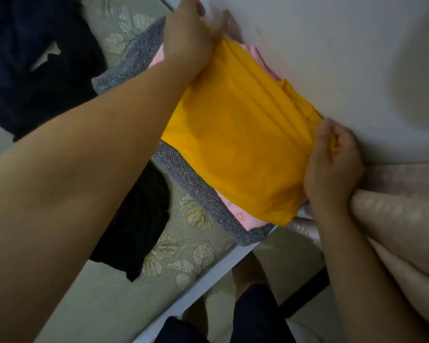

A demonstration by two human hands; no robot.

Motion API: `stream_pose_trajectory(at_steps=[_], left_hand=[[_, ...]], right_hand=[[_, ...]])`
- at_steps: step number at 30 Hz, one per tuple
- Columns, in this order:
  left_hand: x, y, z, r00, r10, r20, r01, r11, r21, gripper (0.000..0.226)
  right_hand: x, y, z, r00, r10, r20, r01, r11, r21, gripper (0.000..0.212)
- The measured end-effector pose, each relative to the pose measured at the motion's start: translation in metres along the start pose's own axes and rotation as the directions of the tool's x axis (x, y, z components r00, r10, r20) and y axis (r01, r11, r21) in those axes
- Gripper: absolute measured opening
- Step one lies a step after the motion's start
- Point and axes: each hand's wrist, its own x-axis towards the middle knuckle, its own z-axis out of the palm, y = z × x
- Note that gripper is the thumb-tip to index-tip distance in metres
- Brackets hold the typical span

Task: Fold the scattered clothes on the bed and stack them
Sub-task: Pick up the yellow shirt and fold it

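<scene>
A folded yellow garment [235,144] lies on top of a stack against the white wall. Under it show a pink garment [235,215] and a grey knitted piece [198,189]. My left hand [187,43] grips the yellow garment's far end near the wall. At the near right corner of the same garment my right hand [332,164] is clenched on the cloth. A dark navy garment [35,63] lies loose at the upper left, and a black one [139,219] lies loose on the bed under my left forearm.
The bed cover [188,248] is pale green with leaf prints. A white wall [332,45] bounds the stack on the right. A beige patterned curtain [401,214] hangs by my right wrist. The bed's white edge [208,276] runs below, with my legs beyond it.
</scene>
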Motion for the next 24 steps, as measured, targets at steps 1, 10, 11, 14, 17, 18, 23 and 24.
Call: stream_pose_trajectory(at_steps=[1, 10, 11, 14, 17, 18, 23, 24], left_hand=[[-0.002, -0.001, -0.003, 0.998, 0.016, -0.056, -0.015, 1.000, 0.026, 0.050], [-0.098, -0.031, -0.005, 0.885, 0.328, 0.331, -0.456, 0.758, 0.467, 0.065], [-0.091, -0.040, 0.001, 0.882, 0.290, 0.372, -0.449, 0.756, 0.476, 0.069], [-0.073, -0.054, 0.018, 0.859, 0.277, 0.430, -0.474, 0.749, 0.464, 0.071], [-0.068, -0.061, 0.027, 0.847, 0.296, 0.441, -0.484, 0.773, 0.411, 0.071], [-0.069, -0.063, 0.029, 0.849, 0.304, 0.432, -0.483, 0.778, 0.402, 0.070], [-0.091, -0.063, 0.012, 0.867, 0.385, 0.315, -0.477, 0.823, 0.308, 0.070], [-0.101, -0.065, 0.006, 0.876, 0.413, 0.248, -0.475, 0.830, 0.292, 0.068]], right_hand=[[-0.005, -0.002, -0.007, 0.997, -0.024, 0.068, 0.033, 0.991, -0.132, 0.054], [-0.055, -0.024, 0.015, 0.831, -0.400, 0.387, 0.554, 0.660, -0.507, 0.103], [-0.057, -0.014, 0.028, 0.817, -0.329, 0.473, 0.564, 0.628, -0.537, 0.112], [-0.055, 0.012, 0.052, 0.797, -0.262, 0.544, 0.572, 0.615, -0.542, 0.121], [-0.052, 0.015, 0.060, 0.807, -0.283, 0.519, 0.567, 0.617, -0.546, 0.120], [-0.053, 0.016, 0.061, 0.809, -0.284, 0.514, 0.566, 0.613, -0.552, 0.120], [-0.054, 0.022, 0.055, 0.801, -0.267, 0.536, 0.571, 0.611, -0.549, 0.122], [-0.054, 0.021, 0.053, 0.797, -0.262, 0.545, 0.573, 0.614, -0.543, 0.123]])
